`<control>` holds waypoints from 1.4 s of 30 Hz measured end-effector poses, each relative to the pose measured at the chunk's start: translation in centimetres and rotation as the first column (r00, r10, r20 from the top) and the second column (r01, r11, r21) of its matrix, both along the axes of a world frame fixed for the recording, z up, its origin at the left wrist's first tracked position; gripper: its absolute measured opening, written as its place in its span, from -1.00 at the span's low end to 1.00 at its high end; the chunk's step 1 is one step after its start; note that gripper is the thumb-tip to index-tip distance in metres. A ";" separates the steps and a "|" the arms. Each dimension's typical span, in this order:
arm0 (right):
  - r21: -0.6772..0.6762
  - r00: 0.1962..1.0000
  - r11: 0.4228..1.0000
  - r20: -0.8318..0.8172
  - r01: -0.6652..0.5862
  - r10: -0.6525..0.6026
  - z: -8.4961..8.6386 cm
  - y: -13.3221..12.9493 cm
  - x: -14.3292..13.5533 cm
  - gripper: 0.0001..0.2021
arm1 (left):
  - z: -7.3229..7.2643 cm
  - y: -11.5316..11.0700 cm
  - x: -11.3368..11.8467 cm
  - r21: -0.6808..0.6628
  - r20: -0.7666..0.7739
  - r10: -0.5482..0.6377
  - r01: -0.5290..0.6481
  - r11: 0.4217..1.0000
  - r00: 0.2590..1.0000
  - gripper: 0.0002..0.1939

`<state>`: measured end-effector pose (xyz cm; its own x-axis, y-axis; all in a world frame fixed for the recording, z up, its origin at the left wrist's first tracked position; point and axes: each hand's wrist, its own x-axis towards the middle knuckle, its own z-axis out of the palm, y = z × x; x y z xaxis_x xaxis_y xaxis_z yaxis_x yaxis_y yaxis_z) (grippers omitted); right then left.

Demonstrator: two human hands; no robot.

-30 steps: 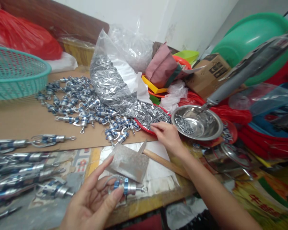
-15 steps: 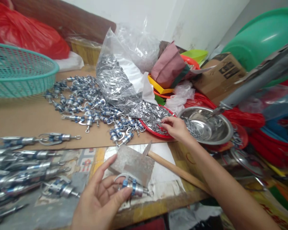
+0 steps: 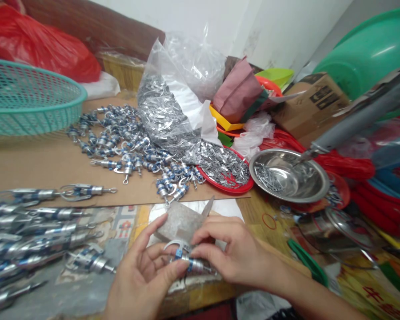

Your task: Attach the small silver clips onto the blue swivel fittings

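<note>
Pale wall (image 3: 220,22) rises behind a wooden surface (image 3: 258,212), partly spread with a cardboard sheet (image 3: 36,166). At the far left, a red bag (image 3: 53,51) sits behind a teal basket (image 3: 36,121) with mesh sides. Nearer, blue-and-silver metal pieces (image 3: 46,229) lie in rows (blurry toward the edge of the view), while a loose heap (image 3: 120,138) of similar pieces covers the cardboard. Right of the heap leans a clear bag (image 3: 165,115) full of small metal clips.

The left hand (image 3: 136,273) is half curled, its thumb and fingers closed on a metal part (image 3: 191,263) with a curved hook, just in front of a gray block (image 3: 178,220). The right hand (image 3: 236,251) has thumb and index finger drawn together at the top of that part; whether a clip is between them, I cannot tell. A hammer head (image 3: 208,206) shows beyond it.

Farther right, a red plate (image 3: 235,190) holds more clips, beside a steel bowl (image 3: 291,180) with thin metal pins inside, a cardboard box (image 3: 315,106) and a green basin (image 3: 373,55).
</note>
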<state>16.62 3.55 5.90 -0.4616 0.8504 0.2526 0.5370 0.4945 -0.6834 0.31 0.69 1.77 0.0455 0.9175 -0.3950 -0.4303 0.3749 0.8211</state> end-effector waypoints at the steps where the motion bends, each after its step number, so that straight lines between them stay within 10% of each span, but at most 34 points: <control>1: -0.064 1.000 0.998 0.008 0.015 -0.015 0.0 0.2 0.0 -0.96 | 0.1 0.0 0.0 -0.004 0.002 0.001 -0.001 1.000 1.000 -0.10; 5: -0.220 0.998 0.974 0.017 -0.047 0.052 -0.1 1.3 -0.1 -0.92 | 0.5 0.0 0.0 -0.016 -0.023 -0.010 0.010 1.000 1.000 -0.09; 10: -0.074 0.992 0.990 -0.062 -0.117 0.113 -1.1 1.9 -1.0 -0.81 | 0.6 0.0 0.1 -0.008 -0.018 0.005 -0.005 1.000 1.000 -0.12; 18: 0.108 0.967 0.976 -0.198 0.187 -0.164 -1.4 0.5 0.1 -0.84 | 0.8 -0.2 0.1 -0.005 -0.043 0.010 -0.010 1.000 0.999 -0.15; 22: 0.140 0.905 0.916 0.157 0.376 -0.396 -2.0 -0.1 5.0 -0.80 | 0.5 -0.2 0.0 -0.009 -0.066 0.024 -0.025 1.000 0.998 -0.14; 26: 0.004 0.831 0.949 0.483 0.316 -0.278 -3.4 -1.2 8.2 -0.79 | 0.5 -0.1 0.0 -0.006 -0.065 0.010 -0.011 1.000 0.998 -0.14; 30: 0.151 0.882 0.934 0.308 0.324 -0.356 -2.0 -2.8 7.5 -0.80 | 0.7 -0.1 0.0 0.005 -0.081 0.001 -0.001 1.000 0.997 -0.13; 35: 0.319 0.954 0.945 0.256 0.071 -0.158 1.8 -5.0 5.6 -0.38 | 0.8 -0.1 0.1 0.001 -0.069 0.010 -0.010 1.000 0.998 -0.12; 42: 0.200 0.941 0.980 0.327 0.017 -0.083 1.0 -5.8 4.7 -0.35 | 0.9 -0.1 0.3 0.005 -0.076 0.053 -0.053 0.999 0.996 -0.11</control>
<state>21.28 -2.24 6.89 -0.5053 0.8253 0.2522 0.7444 0.5647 -0.3564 0.56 0.54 2.68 -0.0338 0.9191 -0.3926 -0.3856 0.3504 0.8536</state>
